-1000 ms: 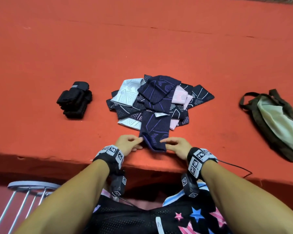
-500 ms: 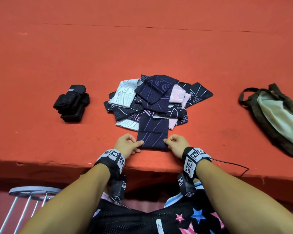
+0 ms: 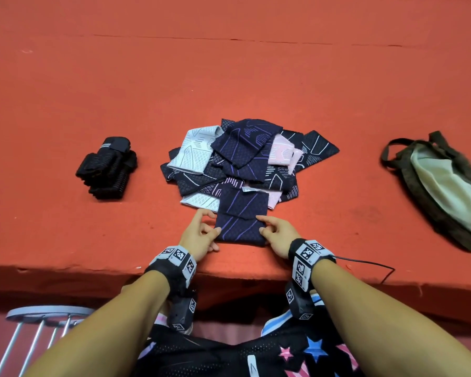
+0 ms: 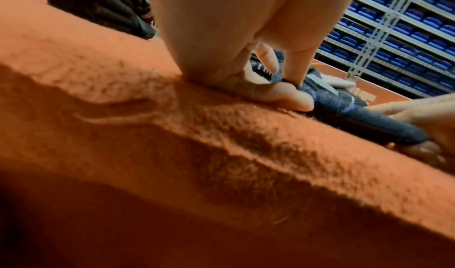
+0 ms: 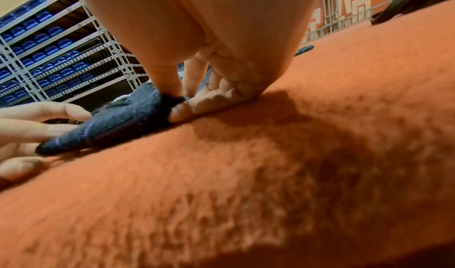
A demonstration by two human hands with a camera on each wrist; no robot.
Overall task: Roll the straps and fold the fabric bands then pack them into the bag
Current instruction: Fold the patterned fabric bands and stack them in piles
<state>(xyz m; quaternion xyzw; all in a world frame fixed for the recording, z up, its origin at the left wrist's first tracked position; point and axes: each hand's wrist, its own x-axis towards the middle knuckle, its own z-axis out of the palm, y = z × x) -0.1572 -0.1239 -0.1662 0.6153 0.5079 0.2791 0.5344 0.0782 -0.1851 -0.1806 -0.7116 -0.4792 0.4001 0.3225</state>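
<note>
A navy fabric band [image 3: 241,223] with purple lines lies folded at the near edge of the red table [image 3: 229,77]. My left hand [image 3: 201,234] pinches its left edge between thumb and fingers [image 4: 290,97]. My right hand [image 3: 276,234] pinches its right edge, thumb on top [image 5: 167,83]. The band [image 5: 118,120] [image 4: 357,116] stays low on the cloth between both hands. Behind it sits a loose pile of bands [image 3: 245,159], navy, white and pink. Rolled black straps [image 3: 106,167] lie to the left. An olive bag [image 3: 441,183] with a pale lining lies open at the right.
A thin black cable [image 3: 365,265] trails from my right wristband across the table's front edge. A metal stool [image 3: 38,322] stands below at the left. Shelving with blue bins [image 4: 406,39] fills the background of the wrist views.
The navy band's long tail has been folded over itself, so it now lies as a short double layer. Both hands have shifted slightly along its side edges.
</note>
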